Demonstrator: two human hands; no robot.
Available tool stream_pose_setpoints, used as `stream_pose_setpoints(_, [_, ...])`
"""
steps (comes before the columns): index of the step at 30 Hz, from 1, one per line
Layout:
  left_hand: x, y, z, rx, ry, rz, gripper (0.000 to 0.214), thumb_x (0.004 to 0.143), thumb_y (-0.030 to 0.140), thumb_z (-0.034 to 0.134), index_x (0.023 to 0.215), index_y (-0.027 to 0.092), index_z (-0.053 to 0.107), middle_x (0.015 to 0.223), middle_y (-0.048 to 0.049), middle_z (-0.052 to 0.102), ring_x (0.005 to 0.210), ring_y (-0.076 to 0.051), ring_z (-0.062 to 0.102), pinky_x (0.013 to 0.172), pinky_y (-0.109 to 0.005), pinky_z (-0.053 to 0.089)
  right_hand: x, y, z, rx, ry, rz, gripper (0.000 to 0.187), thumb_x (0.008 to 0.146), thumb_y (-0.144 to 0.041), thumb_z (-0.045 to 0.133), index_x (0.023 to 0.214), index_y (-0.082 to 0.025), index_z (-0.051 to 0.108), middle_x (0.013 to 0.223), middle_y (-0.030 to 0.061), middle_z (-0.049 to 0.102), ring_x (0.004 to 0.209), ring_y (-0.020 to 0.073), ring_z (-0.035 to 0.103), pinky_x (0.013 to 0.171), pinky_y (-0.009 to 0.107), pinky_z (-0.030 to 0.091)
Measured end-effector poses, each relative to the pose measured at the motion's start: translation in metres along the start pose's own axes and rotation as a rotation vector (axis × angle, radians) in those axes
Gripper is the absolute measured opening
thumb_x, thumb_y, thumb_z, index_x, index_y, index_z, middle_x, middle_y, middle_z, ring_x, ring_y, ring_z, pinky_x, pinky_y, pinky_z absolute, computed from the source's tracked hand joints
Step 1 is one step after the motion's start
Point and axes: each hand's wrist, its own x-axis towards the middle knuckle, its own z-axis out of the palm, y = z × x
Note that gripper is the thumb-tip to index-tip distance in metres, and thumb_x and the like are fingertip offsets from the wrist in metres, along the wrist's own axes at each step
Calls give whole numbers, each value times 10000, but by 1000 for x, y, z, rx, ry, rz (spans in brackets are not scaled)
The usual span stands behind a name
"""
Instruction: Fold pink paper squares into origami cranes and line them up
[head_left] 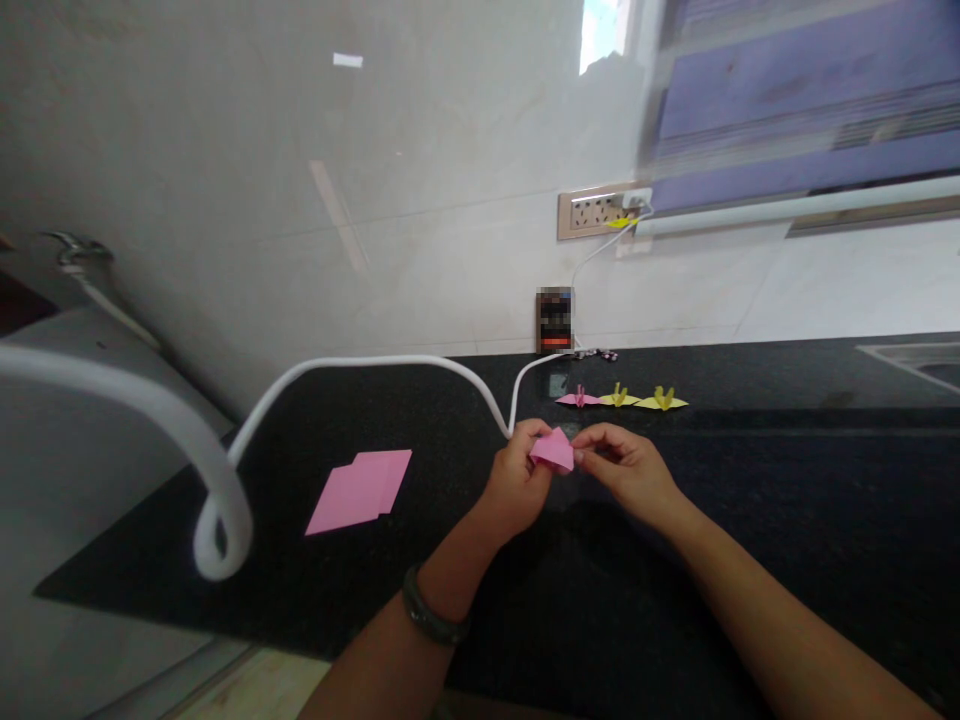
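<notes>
Pink sheets (349, 495) lie toward the left edge of the counter (300, 590). Above its middle, the left hand (521, 475) clamps the paper (553, 452) between thumb and fingers; the right hand (628, 465) pinches the paper's right margin. Apply light pressure; align edges to avoid stray creases. Three birds (618, 399) stand near the rear edge.

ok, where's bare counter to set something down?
Bare: black counter right of the right hand, this side of the metal rim; a narrower patch between pink sheets and left hand. Crowded: beyond the hands, with folded birds, dark device, white tube.
</notes>
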Motion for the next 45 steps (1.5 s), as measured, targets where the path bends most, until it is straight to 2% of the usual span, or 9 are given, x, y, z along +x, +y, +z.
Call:
stream_pose_setpoints(3, [2,-4,3,-106,-50,-73,226,734,222,493,948,190,426,841,-22,550,633,-104,571,579,-226,435,0,-1,-1,-4,-20,-3,122,700,-265,557,770,-167,580,696,15,581,633,128,519,599,258,409])
stream_pose_setpoints(9, [5,-4,3,-196,-109,-184,279,719,282,520,944,170,401,736,-5,545,481,-66,511,478,-218,439,1,-2,-2,-18,-93,31,153,729,-291,519,764,-158,586,652,15,562,554,107,464,530,240,377])
stream_pose_setpoints(16, [4,-4,2,-216,-144,-208,286,711,248,529,955,152,415,711,4,525,506,-61,496,509,-221,449,1,4,-2,19,-127,95,145,698,-299,558,706,-155,571,601,-9,540,514,93,461,507,228,367])
stream_pose_setpoints(24, [3,-4,2,-198,-222,-205,328,710,223,514,1012,145,411,674,21,486,489,-56,462,458,-203,437,-1,7,-5,203,-204,213,174,647,-296,624,692,-135,574,636,9,597,510,85,492,514,224,383])
stream_pose_setpoints(30, [3,0,3,-237,-229,-233,337,678,188,525,993,137,416,644,31,474,468,-51,443,436,-194,429,-1,7,-4,247,-187,247,207,611,-316,656,667,-131,581,625,15,615,497,86,508,512,229,391])
stream_pose_setpoints(37, [2,4,3,-300,-233,-274,299,697,274,527,941,133,428,652,20,479,468,-51,433,433,-198,430,-1,4,-3,384,-189,323,188,618,-309,658,672,-133,617,632,16,617,518,84,524,526,225,407])
stream_pose_setpoints(41, [2,3,5,-281,-252,-237,315,720,356,506,917,122,433,641,19,464,473,-54,436,427,-194,424,-1,4,-1,446,-180,337,152,630,-278,657,659,-138,604,619,13,619,523,83,536,519,215,410])
stream_pose_setpoints(45, [1,0,5,-261,-245,-193,307,740,344,487,948,129,422,657,24,463,456,-50,435,419,-197,421,-2,4,2,466,-167,347,148,643,-270,650,665,-133,596,620,19,618,526,82,539,523,213,414])
